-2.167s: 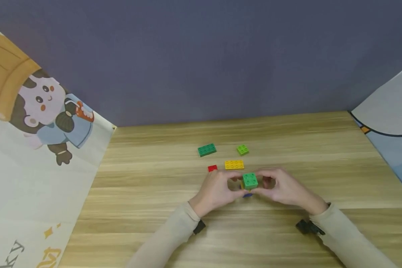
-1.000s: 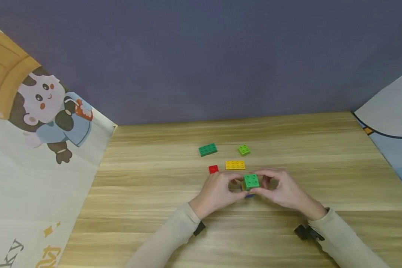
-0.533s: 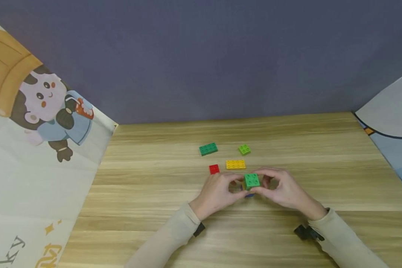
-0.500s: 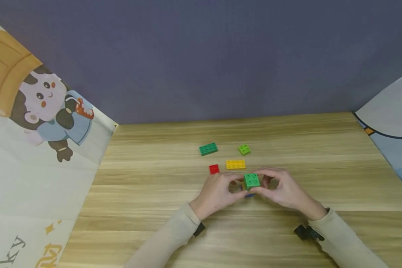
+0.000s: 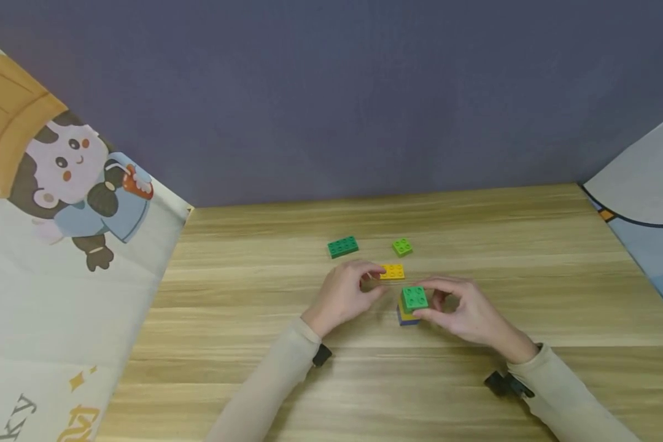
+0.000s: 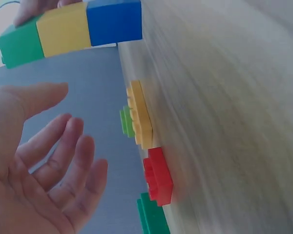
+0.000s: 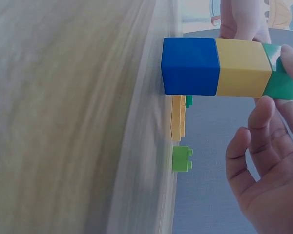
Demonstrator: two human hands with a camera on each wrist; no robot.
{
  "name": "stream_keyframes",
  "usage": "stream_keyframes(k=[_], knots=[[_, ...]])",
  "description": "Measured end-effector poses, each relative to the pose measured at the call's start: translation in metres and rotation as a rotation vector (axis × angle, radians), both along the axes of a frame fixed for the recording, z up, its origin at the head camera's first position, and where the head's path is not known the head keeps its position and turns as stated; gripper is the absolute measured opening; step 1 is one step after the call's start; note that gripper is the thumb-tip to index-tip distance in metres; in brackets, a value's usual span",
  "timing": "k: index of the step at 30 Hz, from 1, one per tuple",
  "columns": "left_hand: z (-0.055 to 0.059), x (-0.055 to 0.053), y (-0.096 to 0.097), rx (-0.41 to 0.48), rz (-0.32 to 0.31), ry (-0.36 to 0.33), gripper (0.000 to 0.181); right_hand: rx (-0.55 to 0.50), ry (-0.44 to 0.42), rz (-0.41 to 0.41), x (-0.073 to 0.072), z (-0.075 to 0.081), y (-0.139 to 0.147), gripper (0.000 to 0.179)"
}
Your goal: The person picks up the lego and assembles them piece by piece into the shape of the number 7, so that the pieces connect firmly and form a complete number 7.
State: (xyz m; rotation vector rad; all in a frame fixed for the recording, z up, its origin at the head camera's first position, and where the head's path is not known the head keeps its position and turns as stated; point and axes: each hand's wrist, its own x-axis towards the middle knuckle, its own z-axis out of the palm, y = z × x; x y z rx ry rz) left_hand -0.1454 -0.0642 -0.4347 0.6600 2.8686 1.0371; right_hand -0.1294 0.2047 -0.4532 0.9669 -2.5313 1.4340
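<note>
A three-high stack of building bricks stands on the wooden table: a green brick [image 5: 415, 298] on top, a yellow brick [image 7: 243, 67] in the middle and a blue brick [image 7: 191, 66] at the bottom. My right hand [image 5: 471, 314] pinches the green brick between thumb and index finger. To the left of the stack, my left hand [image 5: 344, 296] is off it, its loosely bent fingers holding nothing. Its fingertips overlap the left end of a flat yellow brick [image 5: 393, 272] in the head view. A red brick [image 6: 159, 176] shows in the left wrist view; the left hand hides it from the head camera.
Farther back on the table [image 5: 243, 270] lie a long dark green brick [image 5: 342, 247] and a small lime green brick [image 5: 402, 247]. A dark blue-grey panel [image 5: 364, 104] rises behind the table's back edge. A printed white panel [image 5: 44, 307] borders the left side.
My left hand has let go of the stack and moved left and slightly back, covering the red brick in the head view. The right hand keeps its pinch on the green brick.
</note>
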Motion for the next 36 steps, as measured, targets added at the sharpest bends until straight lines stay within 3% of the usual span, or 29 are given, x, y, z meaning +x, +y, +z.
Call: stream_keyframes(k=[7, 16, 24, 36], knots=[[-0.007, -0.009, 0.001, 0.018, 0.008, -0.009, 0.037, 0.002, -0.004, -0.016, 0.006, -0.002, -0.002, 0.042], [-0.013, -0.018, 0.003, -0.050, 0.015, -0.066, 0.037, 0.002, -0.015, -0.027, 0.017, -0.004, -0.005, 0.042], [-0.019, -0.015, 0.002, -0.092, -0.026, -0.065, 0.038, -0.005, -0.013, -0.039, 0.029, -0.006, -0.010, 0.043], [-0.025, -0.010, -0.003, -0.249, -0.105, -0.098, 0.048, -0.027, -0.006, -0.053, 0.047, -0.011, -0.022, 0.042]])
